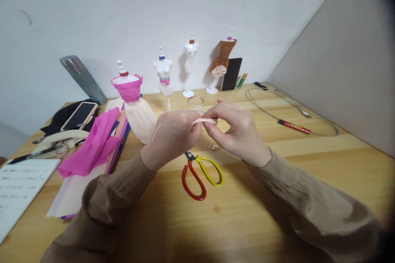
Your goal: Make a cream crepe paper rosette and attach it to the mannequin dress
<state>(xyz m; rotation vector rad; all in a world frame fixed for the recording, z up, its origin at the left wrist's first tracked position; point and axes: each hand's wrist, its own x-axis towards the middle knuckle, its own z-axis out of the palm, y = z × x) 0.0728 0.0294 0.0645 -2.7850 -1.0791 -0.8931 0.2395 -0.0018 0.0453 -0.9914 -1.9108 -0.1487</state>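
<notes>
A thin pale pink strip (205,121), which looks like fabric or paper, runs between my two hands above the table. My left hand (177,131) is closed with the strip's left end in its fingers. Thumb and index finger of my right hand (236,129) pinch the other end. Below lie scissors (197,168) with one red and one yellow handle, their blades partly hidden by my left hand. Small pale scraps (211,147) rest on the wood under the strip. Just left of my left hand stands a mini mannequin (138,111) in a pink top and cream skirt.
Behind stand white mini mannequins (163,72), one wearing a brown dress (222,57). At left are pink cloth (92,148), stacked sheets, a phone (79,116), a bottle (83,80) and a notebook (24,185). A looped cable (277,117) and red tube (294,126) lie at right.
</notes>
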